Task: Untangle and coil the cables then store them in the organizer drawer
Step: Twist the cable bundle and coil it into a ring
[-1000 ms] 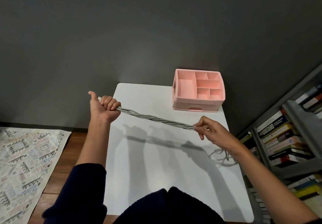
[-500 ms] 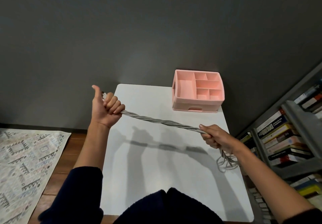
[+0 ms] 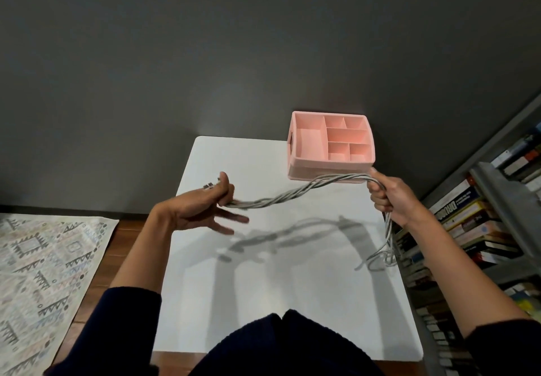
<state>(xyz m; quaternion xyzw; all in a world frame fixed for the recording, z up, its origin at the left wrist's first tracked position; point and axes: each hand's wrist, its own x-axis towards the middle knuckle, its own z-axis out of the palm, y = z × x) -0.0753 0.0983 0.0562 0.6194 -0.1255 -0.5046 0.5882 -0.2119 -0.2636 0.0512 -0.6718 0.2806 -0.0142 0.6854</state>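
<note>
A bundle of grey cables, twisted together, sags in the air between my hands above the white table. My left hand pinches one end with thumb and forefinger, its other fingers spread out; the plug tips stick out behind the thumb. My right hand grips the other part in a fist, and the loose tails hang down from it past the table's right edge. The pink organizer, with several open compartments on top and a drawer front below, stands at the table's far right corner, just behind the cables.
A grey bookshelf full of books stands close to the table's right side. A patterned rug lies on the wooden floor at the left. A dark wall is behind the table.
The taut, tightly twisted bundle has gone slack and looser. My right hand rose up and back toward the organizer. My left hand dropped, turned over and opened most fingers, keeping a pinch.
</note>
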